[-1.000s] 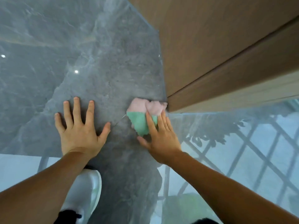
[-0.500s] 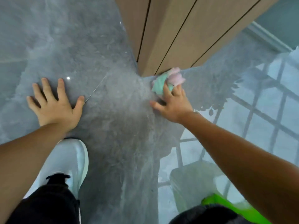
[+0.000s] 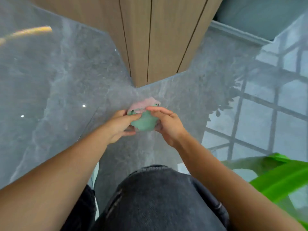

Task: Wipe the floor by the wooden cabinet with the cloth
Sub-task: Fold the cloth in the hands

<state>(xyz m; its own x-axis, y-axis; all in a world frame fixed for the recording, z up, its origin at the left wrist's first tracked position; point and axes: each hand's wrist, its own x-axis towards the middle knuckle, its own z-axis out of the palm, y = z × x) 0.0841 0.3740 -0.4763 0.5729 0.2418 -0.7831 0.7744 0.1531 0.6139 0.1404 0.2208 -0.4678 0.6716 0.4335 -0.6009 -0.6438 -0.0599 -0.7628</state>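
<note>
A crumpled cloth [image 3: 144,117], green below and pink on top, is held up off the grey marble floor [image 3: 63,90] between both hands. My left hand [image 3: 121,125] grips its left side with thumb and fingers. My right hand [image 3: 168,124] cups its right side, fingers lying over the top. The wooden cabinet [image 3: 150,40] stands just beyond, its corner meeting the floor a short way past the cloth.
My knee in dark jeans [image 3: 160,197] fills the bottom centre. A green leaf [image 3: 280,177] reaches in at the lower right. A pale skirting board [image 3: 238,33] runs along the far right wall. The glossy floor reflects a window grid on the right.
My left hand left the floor and came over to the cloth. The cloth was lifted away from the cabinet's base and is now held in both hands. The view tilted up.
</note>
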